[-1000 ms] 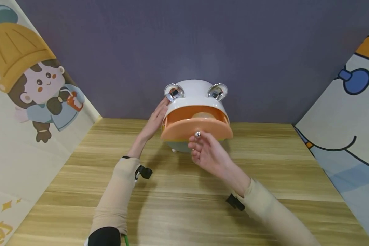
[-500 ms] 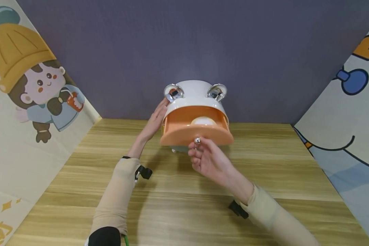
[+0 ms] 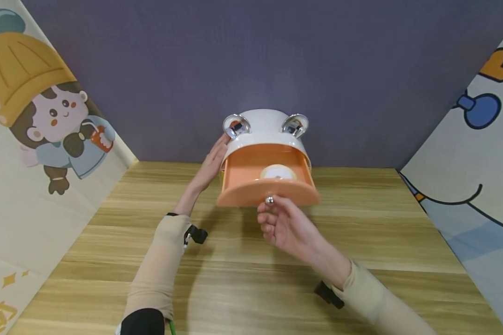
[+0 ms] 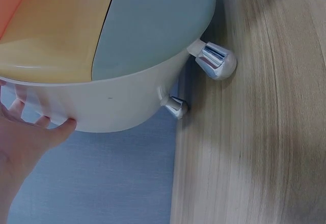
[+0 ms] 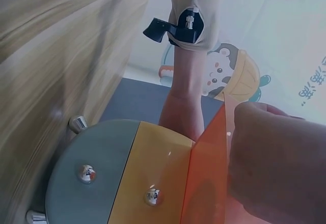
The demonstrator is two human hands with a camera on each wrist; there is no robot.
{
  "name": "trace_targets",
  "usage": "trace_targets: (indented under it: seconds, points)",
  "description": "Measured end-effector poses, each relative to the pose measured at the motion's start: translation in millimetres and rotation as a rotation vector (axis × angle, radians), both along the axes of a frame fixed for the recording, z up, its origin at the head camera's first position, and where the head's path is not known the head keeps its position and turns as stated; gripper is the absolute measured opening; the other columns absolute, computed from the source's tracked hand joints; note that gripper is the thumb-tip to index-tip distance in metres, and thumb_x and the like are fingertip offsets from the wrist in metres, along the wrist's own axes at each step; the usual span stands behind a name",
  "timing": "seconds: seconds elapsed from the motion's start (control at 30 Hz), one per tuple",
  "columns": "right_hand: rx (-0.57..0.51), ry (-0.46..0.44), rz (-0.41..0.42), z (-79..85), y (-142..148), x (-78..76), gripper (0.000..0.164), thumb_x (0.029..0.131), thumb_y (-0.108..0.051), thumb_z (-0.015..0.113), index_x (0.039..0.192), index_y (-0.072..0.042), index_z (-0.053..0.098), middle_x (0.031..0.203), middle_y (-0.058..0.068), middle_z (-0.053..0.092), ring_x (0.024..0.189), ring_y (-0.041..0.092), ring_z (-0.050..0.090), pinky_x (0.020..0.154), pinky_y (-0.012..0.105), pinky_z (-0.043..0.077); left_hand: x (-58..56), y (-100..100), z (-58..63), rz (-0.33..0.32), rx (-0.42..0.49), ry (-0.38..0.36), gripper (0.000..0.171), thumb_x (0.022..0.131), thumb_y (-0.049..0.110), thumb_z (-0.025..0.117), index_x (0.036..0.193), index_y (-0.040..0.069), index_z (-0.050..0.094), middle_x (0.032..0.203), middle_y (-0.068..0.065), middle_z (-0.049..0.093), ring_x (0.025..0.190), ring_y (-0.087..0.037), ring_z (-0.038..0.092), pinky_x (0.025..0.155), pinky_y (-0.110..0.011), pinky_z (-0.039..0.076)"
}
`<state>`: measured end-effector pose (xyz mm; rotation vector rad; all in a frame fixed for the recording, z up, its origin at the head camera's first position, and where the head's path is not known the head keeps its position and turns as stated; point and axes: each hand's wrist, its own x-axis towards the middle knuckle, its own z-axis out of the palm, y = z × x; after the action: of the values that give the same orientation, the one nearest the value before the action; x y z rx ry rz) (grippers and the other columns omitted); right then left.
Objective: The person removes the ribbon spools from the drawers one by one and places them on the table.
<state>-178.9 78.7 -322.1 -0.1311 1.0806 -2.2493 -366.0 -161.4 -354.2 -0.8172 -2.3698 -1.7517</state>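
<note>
Right hand (image 3: 291,230) pinches chrome knob (image 3: 269,200) of jutting orange drawer (image 3: 241,194); left hand (image 3: 211,166), fingers extended, against side of frog-faced box (image 3: 264,122) on worktop (image 3: 234,288). Likely plastic: light, stiff, slick; knob best hold, box needs bracing.

shell (image 3: 263,123) white | top drawer (image 3: 247,194) orange | middle drawer (image 5: 147,170) yellow | bottom drawer (image 5: 91,147) grey-blue | knobs (image 5: 87,174) silver | table (image 3: 239,284) streaked tan | backdrop (image 3: 251,56) slate-blue | sleeves (image 3: 152,267) beige

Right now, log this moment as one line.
left hand: against white cabinet; right hand: pinches silver knob; orange drawer: open; white round object: inside orange drawer; yellow drawer, gray drawer: shut
</note>
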Motion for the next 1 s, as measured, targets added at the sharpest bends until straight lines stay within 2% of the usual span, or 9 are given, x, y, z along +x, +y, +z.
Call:
trace_targets:
  seconds: [0.2, 0.37, 0.63, 1.0]
  points:
    - [-0.011, 0.003, 0.007, -1.5, 1, 5.0, 0.038, 0.108, -0.037, 0.03, 0.098, -0.016, 0.06, 0.084, -0.006, 0.065, 0.072, 0.003, 0.055, 0.065, 0.014, 0.046, -0.3, 0, 0.5, -0.001, -0.006, 0.009, 0.051, 0.109, 0.035, 0.023, 0.158, 0.022, 0.026, 0.169, 0.007, 0.01, 0.157, -0.017, 0.006, 0.128, -0.05, 0.005]
    - [-0.009, 0.006, 0.017, -2.5, 2, 8.6, 0.039, 0.108, -0.037, 0.029, 0.098, -0.016, 0.06, 0.084, -0.007, 0.065, 0.072, 0.003, 0.056, 0.065, 0.013, 0.046, 1.8, 1, 3.9, -0.002, -0.012, -0.012, 0.051, 0.109, 0.03, 0.022, 0.158, 0.018, 0.023, 0.169, 0.002, 0.008, 0.157, -0.02, 0.004, 0.128, -0.05, 0.003]
    - [-0.003, 0.007, 0.026, -3.1, 4, 14.6, 0.039, 0.108, -0.037, 0.03, 0.097, -0.015, 0.06, 0.083, -0.006, 0.066, 0.071, 0.003, 0.055, 0.065, 0.014, 0.046, 27.2, 4, 27.3, -0.016, -0.017, -0.012, 0.052, 0.109, 0.028, 0.023, 0.158, 0.009, 0.022, 0.169, -0.006, 0.007, 0.157, -0.026, 0.003, 0.128, -0.051, 0.001]
    - [-0.048, 0.033, 0.067, -10.0, 7, 15.6, 0.043, 0.108, -0.034, 0.026, 0.1, -0.014, 0.063, 0.086, -0.006, 0.068, 0.072, 0.002, 0.058, 0.067, 0.013, 0.049, 27.1, 4, 27.2, -0.005, -0.024, -0.018, 0.052, 0.11, 0.027, 0.024, 0.157, 0.007, 0.023, 0.169, -0.007, 0.009, 0.157, -0.024, 0.005, 0.128, -0.046, 0.004]
